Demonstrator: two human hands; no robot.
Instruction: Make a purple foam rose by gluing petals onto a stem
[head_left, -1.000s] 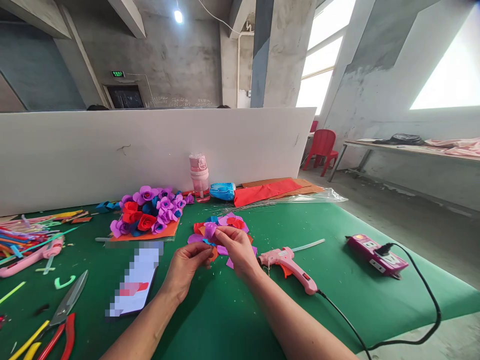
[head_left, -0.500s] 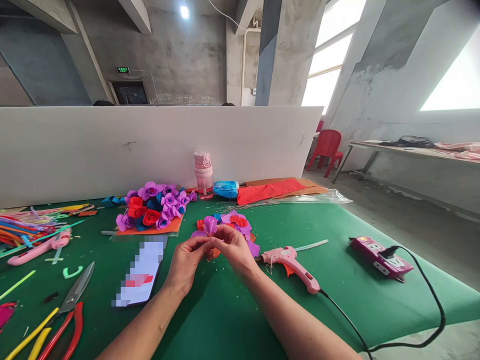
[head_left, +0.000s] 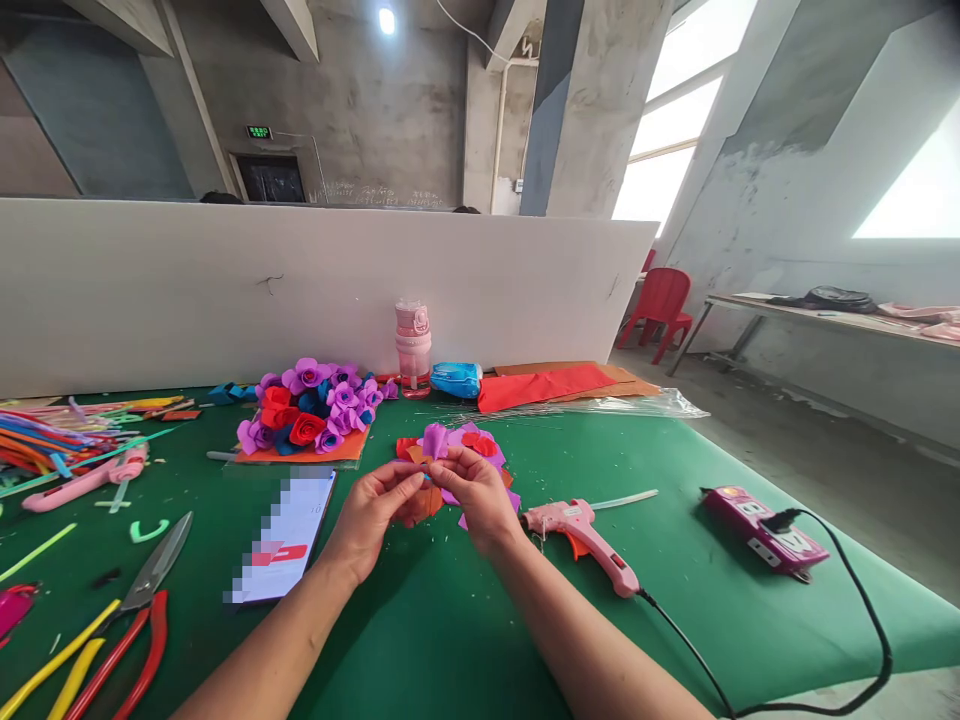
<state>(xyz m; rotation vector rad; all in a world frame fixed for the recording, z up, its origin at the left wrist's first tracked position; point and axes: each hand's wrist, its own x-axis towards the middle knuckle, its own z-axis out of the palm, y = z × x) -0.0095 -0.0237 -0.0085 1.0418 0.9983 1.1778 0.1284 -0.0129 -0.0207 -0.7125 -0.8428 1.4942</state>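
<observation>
Purple petal piece (head_left: 434,440), one, is up at the fingertips, above the near edge of a heap of loose petals (head_left: 491,450). Right hand (head_left: 476,490): thumb and forefinger closed in a pinch at the piece's base. Left hand (head_left: 373,510): thumb and forefinger pinched close on a small blue bit (head_left: 427,477), just beside the right fingertips; other fingers curled.

Step in hand, as judged: shaping or fastening that base. Next move seems to call for a steady right pinch and fine left fingertip work, without crushing the petal.

Heap: purple, red and orange pieces, too overlapped to count.

Near right: one pink glue gun (head_left: 581,525), lying on its side, a clear stick out of its back. A second pink glue gun (head_left: 94,478) at far left. So two.

Near left: one phone (head_left: 289,535); beyond it, one cluster of made flowers (head_left: 307,405), at least two red, purple ones more numerous, count unsure.

Farther: one pink bottle (head_left: 413,350), one blue packet (head_left: 457,380), one power strip (head_left: 765,530).
</observation>
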